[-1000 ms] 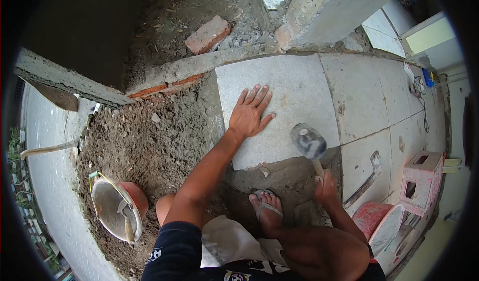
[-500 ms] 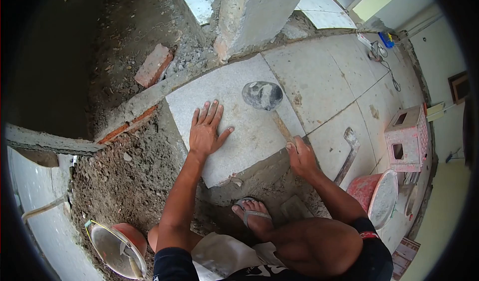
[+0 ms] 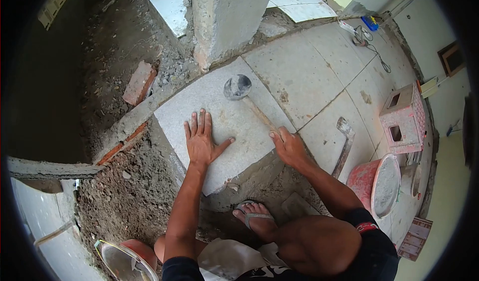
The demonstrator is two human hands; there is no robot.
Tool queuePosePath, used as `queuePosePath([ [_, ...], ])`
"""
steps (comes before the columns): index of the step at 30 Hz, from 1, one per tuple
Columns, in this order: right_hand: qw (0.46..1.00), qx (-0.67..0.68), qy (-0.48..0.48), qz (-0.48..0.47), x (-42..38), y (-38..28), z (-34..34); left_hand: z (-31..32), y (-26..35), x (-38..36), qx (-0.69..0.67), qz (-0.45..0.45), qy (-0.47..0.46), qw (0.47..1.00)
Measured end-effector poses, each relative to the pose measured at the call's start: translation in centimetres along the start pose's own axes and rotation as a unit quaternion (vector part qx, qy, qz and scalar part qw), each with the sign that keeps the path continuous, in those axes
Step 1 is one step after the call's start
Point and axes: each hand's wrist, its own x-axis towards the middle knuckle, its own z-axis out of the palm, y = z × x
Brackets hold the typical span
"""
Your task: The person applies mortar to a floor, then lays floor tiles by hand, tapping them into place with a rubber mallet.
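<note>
My left hand [image 3: 202, 143] lies flat on the left part of a pale square tile [image 3: 244, 146], fingers spread and holding nothing. The fingers of my right hand [image 3: 289, 145] are wrapped round the wooden handle of a mallet [image 3: 237, 87]. Its dark, grey-smeared head is over the tile's far part, near the base of the concrete pillar; whether it touches the tile I cannot tell. Wet mortar [image 3: 267, 173] shows along the tile's near edge, and loose sandy mix [image 3: 129, 196] lies to its left.
Laid floor tiles [image 3: 299, 76] extend to the right, with a metal tool [image 3: 344, 146] on them. A pink stool [image 3: 403, 121] and a red bucket [image 3: 364, 181] stand farther right. Another bucket [image 3: 142, 253] is at the lower left. Beyond the tile are a pillar [image 3: 232, 21] and a brick [image 3: 139, 83].
The mallet head has moved left and away from me over the tile, and looks smaller. My left hand stays on the tile. The whole view has shifted a little.
</note>
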Motion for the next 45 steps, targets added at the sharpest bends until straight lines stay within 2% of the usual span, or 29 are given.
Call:
queuePosePath([
  [2, 0.999, 0.007, 0.04, -0.005, -1.0, 1.1, 0.6, 0.2, 0.2, -0.2, 0.012, -0.019, 0.002, 1.0],
  [4, 0.997, -0.07, 0.019, 0.019, -0.6, 2.2, 1.2, 0.4, 0.2, -0.1, 0.006, -0.008, 0.003, 1.0],
  [7, 0.993, -0.103, -0.005, 0.057, 0.3, 2.0, 0.6, 0.2, 0.4, -0.1, 0.017, -0.014, 0.003, 1.0],
  [11, 0.996, -0.076, -0.009, 0.039, 1.2, 1.5, -0.5, 0.2, 0.6, 0.4, 0.022, -0.017, 0.012, 1.0],
  [13, 1.0, -0.006, 0.01, 0.01, 0.3, 0.4, -0.9, 0.3, 0.2, -0.2, 0.014, -0.011, 0.01, 1.0],
  [16, 0.997, -0.044, 0.067, -0.011, 0.4, 1.5, 0.6, 0.2, 0.3, 0.0, 0.014, -0.018, 0.004, 1.0],
  [17, 0.997, -0.046, 0.064, -0.007, 0.5, 1.9, 1.0, 0.2, 0.5, 0.0, 0.011, -0.018, 0.0, 1.0],
  [19, 0.993, -0.115, -0.002, 0.037, 1.0, 2.4, 1.7, -0.1, 0.7, 0.5, 0.021, -0.031, -0.021, 0.999],
  [26, 0.998, -0.055, -0.014, 0.002, -0.2, 2.3, -0.2, 0.9, 2.7, 1.7, 0.056, -0.077, -0.056, 0.994],
  [28, 0.997, -0.023, 0.066, -0.044, -0.4, 3.1, 0.6, 1.2, 2.5, 1.7, 0.058, -0.063, -0.041, 0.995],
  [29, 0.997, -0.021, 0.065, -0.042, -0.1, 3.6, 0.9, 1.1, 2.5, 1.6, 0.059, -0.062, -0.044, 0.995],
  [31, 0.994, -0.109, -0.008, 0.031, 1.0, 4.4, 1.1, 0.9, 2.7, 1.8, 0.076, -0.061, -0.043, 0.994],
  [35, 0.997, -0.071, 0.0, 0.041, 1.3, 3.1, 0.1, 0.6, 2.9, 1.4, 0.08, -0.069, -0.053, 0.993],
  [38, 0.994, -0.093, -0.028, 0.05, 2.3, 3.0, -0.3, 0.7, 3.0, 2.3, 0.075, -0.071, -0.049, 0.993],
  [44, 0.997, -0.036, -0.034, 0.064, 2.2, 2.1, -1.1, 0.4, 3.0, 1.9, 0.072, -0.07, -0.051, 0.994],
  [45, 0.998, 0.021, -0.012, 0.052, 1.6, 1.6, -1.3, 0.4, 3.0, 1.6, 0.069, -0.067, -0.051, 0.994],
])
